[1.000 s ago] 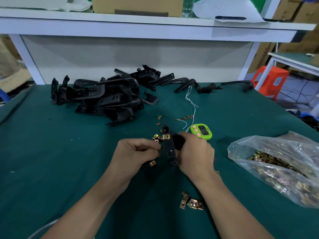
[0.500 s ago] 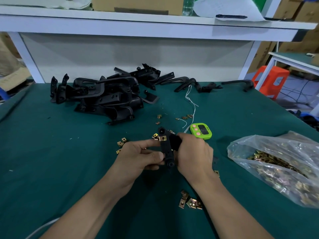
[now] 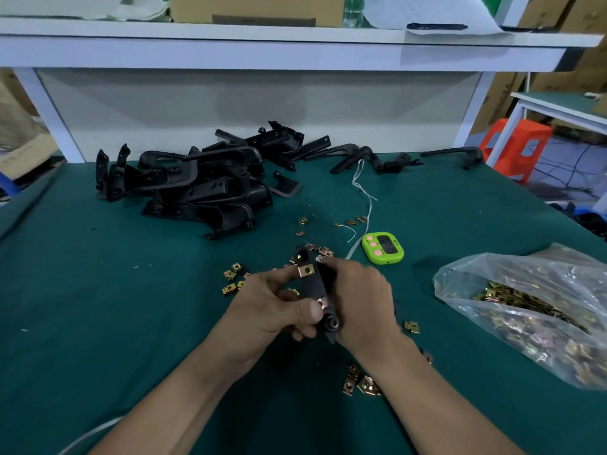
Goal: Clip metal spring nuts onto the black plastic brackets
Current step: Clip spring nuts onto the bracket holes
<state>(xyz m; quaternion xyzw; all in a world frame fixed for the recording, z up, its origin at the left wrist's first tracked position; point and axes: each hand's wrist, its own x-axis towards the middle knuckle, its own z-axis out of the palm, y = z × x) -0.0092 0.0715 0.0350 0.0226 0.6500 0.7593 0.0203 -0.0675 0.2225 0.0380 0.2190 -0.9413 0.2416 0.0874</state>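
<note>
Gripping the bracket [image 3: 316,284], right hand [image 3: 361,300]; left hand [image 3: 272,310] seemingly pinches a nut [image 3: 323,303].

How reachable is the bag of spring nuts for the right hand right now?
Probably yes: nothing stands between the right hand and the bag, but its fingers grip the bracket, so it must let go first.

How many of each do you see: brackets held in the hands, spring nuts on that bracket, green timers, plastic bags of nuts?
Held bracket: 1
Spring nuts on it: 2, upper nut and lower nut
Green timer: 1
Plastic bag of nuts: 1
Total: 5
</note>
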